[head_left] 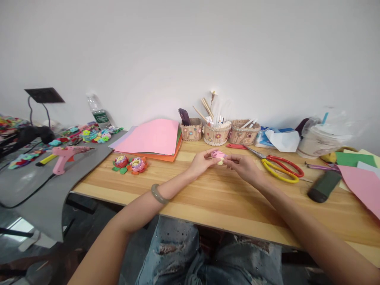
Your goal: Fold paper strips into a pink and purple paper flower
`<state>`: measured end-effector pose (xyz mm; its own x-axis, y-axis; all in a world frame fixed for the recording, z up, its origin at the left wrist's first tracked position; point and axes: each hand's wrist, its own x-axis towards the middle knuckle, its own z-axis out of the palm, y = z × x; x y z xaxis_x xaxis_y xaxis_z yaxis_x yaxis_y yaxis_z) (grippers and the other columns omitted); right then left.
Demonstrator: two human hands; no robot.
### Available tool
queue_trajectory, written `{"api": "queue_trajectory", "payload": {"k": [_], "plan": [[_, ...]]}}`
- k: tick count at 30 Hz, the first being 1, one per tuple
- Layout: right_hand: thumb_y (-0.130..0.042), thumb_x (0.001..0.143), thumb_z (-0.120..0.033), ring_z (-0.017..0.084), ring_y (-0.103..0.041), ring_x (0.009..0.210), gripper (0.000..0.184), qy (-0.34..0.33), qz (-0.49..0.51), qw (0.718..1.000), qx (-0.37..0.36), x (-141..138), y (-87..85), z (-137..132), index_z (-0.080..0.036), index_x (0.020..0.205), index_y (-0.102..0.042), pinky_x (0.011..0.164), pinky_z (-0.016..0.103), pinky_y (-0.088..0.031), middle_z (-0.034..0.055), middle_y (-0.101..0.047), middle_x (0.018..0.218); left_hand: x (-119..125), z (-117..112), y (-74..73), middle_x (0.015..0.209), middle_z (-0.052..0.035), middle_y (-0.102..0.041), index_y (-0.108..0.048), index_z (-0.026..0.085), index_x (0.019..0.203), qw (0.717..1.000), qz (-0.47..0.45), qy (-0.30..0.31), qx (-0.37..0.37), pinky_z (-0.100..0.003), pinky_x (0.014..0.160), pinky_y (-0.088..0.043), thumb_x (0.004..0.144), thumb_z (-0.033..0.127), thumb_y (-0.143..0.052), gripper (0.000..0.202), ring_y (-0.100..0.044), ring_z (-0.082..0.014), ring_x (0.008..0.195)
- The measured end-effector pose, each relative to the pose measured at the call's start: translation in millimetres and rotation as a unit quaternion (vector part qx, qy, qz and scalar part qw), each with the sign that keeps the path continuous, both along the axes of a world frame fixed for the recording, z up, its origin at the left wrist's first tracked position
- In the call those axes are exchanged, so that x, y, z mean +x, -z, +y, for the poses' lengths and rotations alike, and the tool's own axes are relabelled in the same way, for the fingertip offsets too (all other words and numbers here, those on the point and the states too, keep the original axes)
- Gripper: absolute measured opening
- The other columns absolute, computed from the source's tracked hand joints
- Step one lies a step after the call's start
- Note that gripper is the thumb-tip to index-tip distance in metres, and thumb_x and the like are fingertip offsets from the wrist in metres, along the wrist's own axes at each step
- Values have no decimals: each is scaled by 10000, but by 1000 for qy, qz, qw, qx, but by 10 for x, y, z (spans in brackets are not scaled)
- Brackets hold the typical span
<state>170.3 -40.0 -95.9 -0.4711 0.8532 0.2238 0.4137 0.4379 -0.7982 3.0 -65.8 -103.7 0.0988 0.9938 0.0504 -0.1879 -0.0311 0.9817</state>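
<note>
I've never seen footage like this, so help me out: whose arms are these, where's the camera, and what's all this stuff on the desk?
The one picture comes from a camera worn on the person's head, looking down, so both bare arms are their own. The left hand and right hand together pinch a small pink and yellow piece above a wooden table. On it lie two paper flowers, a stack of coloured sheets, three small baskets and red and yellow scissors. A pink glue gun lies on the grey mat at left.
</note>
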Motion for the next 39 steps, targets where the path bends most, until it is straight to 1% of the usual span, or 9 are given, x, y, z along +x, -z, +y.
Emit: {"api": "queue_trajectory", "payload": {"k": [5,10,16,23,30,33,39], "plan": [[-498,752,-502,155,-521,575,356,2,-4,1000,13,-12,5,-3,-171,705,-618,561,278,-393,22,-587,606,-11,25,32,1143,-126,-607,-553,143,1156,1000,14,-8,13,-367,894,-423,631,233,-685,548,-566,-206,1000],[-543,731,-457,143,-507,544,306,25,-11,1000,8,-1,20,8,-172,684,-642,534,267,-384,20,-602,607,-23,39,62,1125,-117,-620,-564,151,1144,999,24,-8,30,-362,912,-414,628,250,-691,540,-568,-204,1007],[-589,688,-491,129,-485,507,329,29,-11,999,-9,8,5,-8,-169,657,-649,480,248,-363,14,-590,570,-27,56,94,1086,-104,-640,-584,166,1121,998,31,-4,47,-355,905,-415,609,253,-710,535,-580,-194,977],[-622,664,-487,123,-471,511,336,27,-10,999,-15,-19,-33,-47,-156,607,-611,491,248,-335,6,-567,559,-27,65,99,1031,-102,-660,-583,157,1122,998,40,5,56,-347,878,-424,587,231,-726,559,-601,-178,894],[-567,716,-493,148,-528,608,344,11,6,1000,-1,-4,-12,-25,-160,710,-655,584,270,-396,32,-629,679,-28,61,95,1102,-112,-629,-564,154,1144,997,46,-3,63,-339,877,-422,624,258,-696,546,-589,-183,933],[-582,699,-493,155,-532,582,338,25,3,1000,0,-2,-5,-18,-162,693,-655,555,274,-399,32,-628,645,-26,57,91,1086,-113,-635,-566,148,1141,997,46,-2,62,-339,878,-421,617,253,-702,551,-592,-182,922],[-639,636,-497,156,-536,535,333,47,-8,999,2,-34,-14,-46,-166,603,-618,513,271,-389,26,-616,585,-23,52,88,1005,-93,-668,-588,159,1116,998,36,7,57,-347,875,-421,577,237,-735,564,-599,-178,878]]}}
